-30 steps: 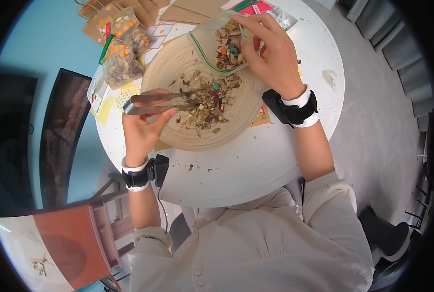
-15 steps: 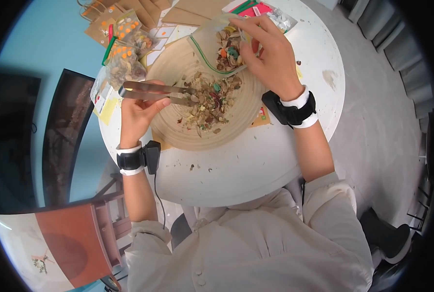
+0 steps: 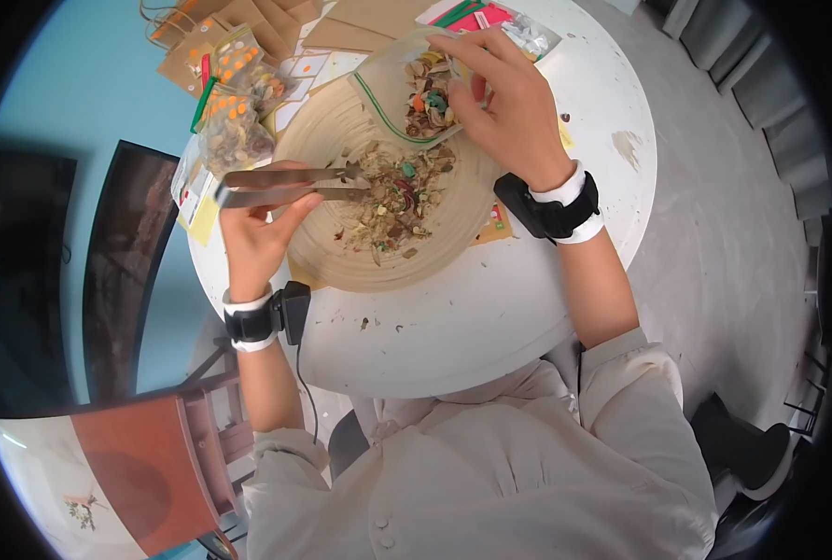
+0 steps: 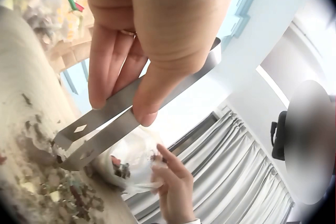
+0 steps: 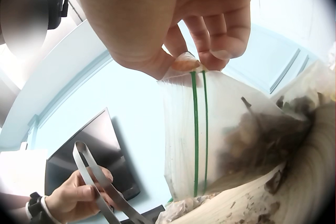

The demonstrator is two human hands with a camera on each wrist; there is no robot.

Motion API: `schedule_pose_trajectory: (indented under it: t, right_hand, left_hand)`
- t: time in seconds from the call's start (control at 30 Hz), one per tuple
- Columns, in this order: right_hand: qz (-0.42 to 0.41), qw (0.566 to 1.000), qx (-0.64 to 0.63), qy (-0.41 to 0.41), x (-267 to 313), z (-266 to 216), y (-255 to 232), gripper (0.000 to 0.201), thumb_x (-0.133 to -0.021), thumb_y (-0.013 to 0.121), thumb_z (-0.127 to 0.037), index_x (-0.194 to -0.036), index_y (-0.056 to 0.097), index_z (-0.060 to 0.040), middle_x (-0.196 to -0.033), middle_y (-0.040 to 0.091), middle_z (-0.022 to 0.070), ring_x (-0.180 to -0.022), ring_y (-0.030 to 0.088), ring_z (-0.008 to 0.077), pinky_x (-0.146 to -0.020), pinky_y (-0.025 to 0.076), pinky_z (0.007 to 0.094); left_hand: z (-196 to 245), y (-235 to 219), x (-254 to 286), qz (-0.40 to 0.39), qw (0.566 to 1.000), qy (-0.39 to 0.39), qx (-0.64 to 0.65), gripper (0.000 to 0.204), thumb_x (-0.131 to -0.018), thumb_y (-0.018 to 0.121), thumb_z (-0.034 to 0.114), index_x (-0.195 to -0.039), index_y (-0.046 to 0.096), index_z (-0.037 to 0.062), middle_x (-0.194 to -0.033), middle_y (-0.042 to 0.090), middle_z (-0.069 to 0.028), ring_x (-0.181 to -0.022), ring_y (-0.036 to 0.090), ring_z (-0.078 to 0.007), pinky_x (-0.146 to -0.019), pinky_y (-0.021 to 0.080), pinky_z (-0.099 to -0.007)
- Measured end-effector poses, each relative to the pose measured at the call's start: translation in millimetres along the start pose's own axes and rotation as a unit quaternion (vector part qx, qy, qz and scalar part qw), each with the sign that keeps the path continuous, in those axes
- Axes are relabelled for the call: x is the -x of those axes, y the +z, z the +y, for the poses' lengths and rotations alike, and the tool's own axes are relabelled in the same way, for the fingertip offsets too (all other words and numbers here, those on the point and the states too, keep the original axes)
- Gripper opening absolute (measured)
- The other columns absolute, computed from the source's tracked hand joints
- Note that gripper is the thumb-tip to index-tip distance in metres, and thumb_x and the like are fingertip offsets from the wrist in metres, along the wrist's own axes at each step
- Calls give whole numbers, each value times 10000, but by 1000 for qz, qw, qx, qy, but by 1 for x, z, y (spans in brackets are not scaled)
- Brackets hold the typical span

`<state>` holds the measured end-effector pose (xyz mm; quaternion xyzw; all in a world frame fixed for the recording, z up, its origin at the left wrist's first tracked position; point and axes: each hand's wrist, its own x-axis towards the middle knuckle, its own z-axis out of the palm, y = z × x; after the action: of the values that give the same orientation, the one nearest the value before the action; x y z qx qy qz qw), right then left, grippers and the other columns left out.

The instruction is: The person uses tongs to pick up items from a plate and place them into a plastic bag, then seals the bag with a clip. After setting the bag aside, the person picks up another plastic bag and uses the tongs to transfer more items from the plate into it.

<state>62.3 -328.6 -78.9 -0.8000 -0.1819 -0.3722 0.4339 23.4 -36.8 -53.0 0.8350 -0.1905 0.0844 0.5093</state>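
Note:
In the head view my left hand [image 3: 252,245] pinches a pair of metal tongs [image 3: 290,175] between thumb and fingers. The tongs' two arms are spread apart, with their tips over the left side of a pile of dried plant bits [image 3: 399,210]. That pile lies on a round, pale ridged wooden tray [image 3: 360,273]. My right hand [image 3: 523,117] grips the top edge of a clear zip bag [image 3: 376,79] with a green seal, tilted over the tray's far right. Mixed dried pieces, some orange and teal, fill part of the bag [image 5: 181,134].
Filled zip bags [image 3: 234,135] with orange dots stand left of the tray. Brown paper bags [image 3: 192,56] and card sheets lie behind it. Pink and green packets [image 3: 476,17] sit at the far edge of the white round table [image 3: 425,336]. Small crumbs dot the tabletop.
My left hand has drawn the tongs back to the left, and their tips have come away from deeper in the pile. My right hand and the bag keep nearly the same place.

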Motion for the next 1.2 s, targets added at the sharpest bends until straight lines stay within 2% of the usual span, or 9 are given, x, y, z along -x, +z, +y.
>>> schedule_pose_trajectory:
  t: [0.17, 0.23, 0.37, 0.5, 0.63, 0.73, 0.9, 0.93, 1.2]
  right_hand:
    - [-3, 1000, 9, 8, -2, -2, -2, 417, -812, 608, -16, -1208, 665, -134, -942, 573, 14, -616, 478, 123, -566, 419, 268]
    - [-17, 1000, 19, 15, -3, -3, -5, 406, -803, 615, -37, -1195, 658, -131, -990, 593, 30, -630, 552, 160, -594, 460, 302]
    - [-15, 1000, 10, 21, -4, 0, -6, 402, -799, 624, -45, -1192, 649, -124, -1018, 602, 41, -636, 587, 183, -605, 480, 321]
    - [-11, 1000, 9, 18, -3, 0, -6, 402, -798, 620, -42, -1192, 646, -118, -1021, 601, 47, -635, 584, 191, -608, 479, 324]
    - [-11, 1000, 3, 12, -3, 0, -3, 408, -793, 607, -29, -1189, 647, -114, -1018, 602, 50, -639, 583, 196, -613, 477, 322]
    - [-13, 1000, -4, 18, -4, -3, -4, 409, -789, 598, -19, -1185, 649, -107, -1016, 603, 54, -644, 582, 197, -616, 477, 320]
    - [-13, 999, -14, 33, -6, -6, -7, 410, -785, 594, -7, -1181, 650, -97, -1021, 602, 57, -646, 580, 194, -619, 478, 318]
    - [-10, 999, -12, 29, -6, -4, -7, 411, -784, 595, -5, -1181, 649, -97, -1022, 602, 57, -645, 579, 194, -619, 478, 317]
    - [-5, 1000, -4, 8, -3, -1, -4, 409, -780, 602, -11, -1177, 650, -103, -1019, 598, 54, -643, 574, 191, -614, 476, 321]
  left_hand:
    - [39, -7, -25, 55, 997, 59, 17, 346, -777, 778, -47, -1095, 644, -66, -1099, 667, -123, -958, 654, -164, -835, 548, -279]
    - [49, 6, -45, 84, 993, 75, 38, 367, -776, 775, -56, -1114, 631, -75, -1090, 669, -127, -965, 653, -168, -837, 548, -273]
    - [54, 36, -63, 63, 983, 159, 71, 406, -775, 764, -74, -1148, 607, -87, -1041, 683, -128, -937, 671, -174, -826, 562, -269]
    - [54, 31, -53, 42, 991, 111, 61, 376, -781, 759, -70, -1126, 613, -92, -1048, 685, -125, -922, 688, -187, -829, 573, -273]
    - [46, 58, -59, 15, 996, 89, 26, 319, -782, 767, -43, -1073, 642, -77, -1031, 699, -126, -884, 696, -168, -798, 583, -279]
    - [27, 81, -81, 9, 999, 37, 6, 300, -779, 772, -36, -1052, 652, -66, -1013, 706, -109, -875, 698, -158, -787, 582, -278]
    - [28, 99, -94, 76, 988, 113, 74, 326, -781, 768, -41, -1080, 640, -61, -1004, 706, -106, -887, 691, -149, -803, 575, -272]
    - [30, 99, -92, 92, 983, 128, 97, 337, -781, 767, -46, -1092, 637, -59, -1009, 703, -107, -892, 689, -149, -808, 573, -271]
    - [46, 29, -44, 89, 992, 61, 69, 379, -783, 766, -58, -1135, 625, -58, -1071, 680, -123, -955, 668, -165, -831, 561, -271]
